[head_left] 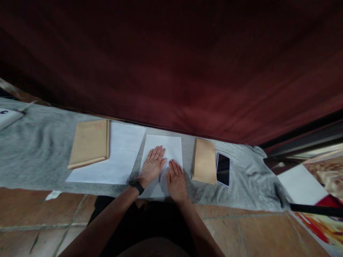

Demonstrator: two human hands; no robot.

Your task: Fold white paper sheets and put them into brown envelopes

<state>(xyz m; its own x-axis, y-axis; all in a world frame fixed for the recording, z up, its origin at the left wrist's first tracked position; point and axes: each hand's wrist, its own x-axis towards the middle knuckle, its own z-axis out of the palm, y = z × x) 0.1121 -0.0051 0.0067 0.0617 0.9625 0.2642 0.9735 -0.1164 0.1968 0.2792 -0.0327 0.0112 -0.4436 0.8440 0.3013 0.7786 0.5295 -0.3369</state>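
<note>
A white sheet of paper (164,141) lies in front of me on a grey cloth. My left hand (153,166), with a dark watch (137,186) at the wrist, rests flat on its left half, fingers stretched out. Flat on the right side of the same sheet is my right hand (177,181), its fingers extended. The hands lie close together, slightly apart. Left of them sits a larger white paper (125,150), partly covered by a stack of brown envelopes (89,141). To the right is another brown envelope or small stack (205,160).
A phone (223,169) with a dark screen lies beside the right-hand envelope. The grey cloth (243,178) covers the surface, bounded behind by a dark red curtain (174,89). A white object (9,117) is at far left. Tiled floor (219,228) shows below.
</note>
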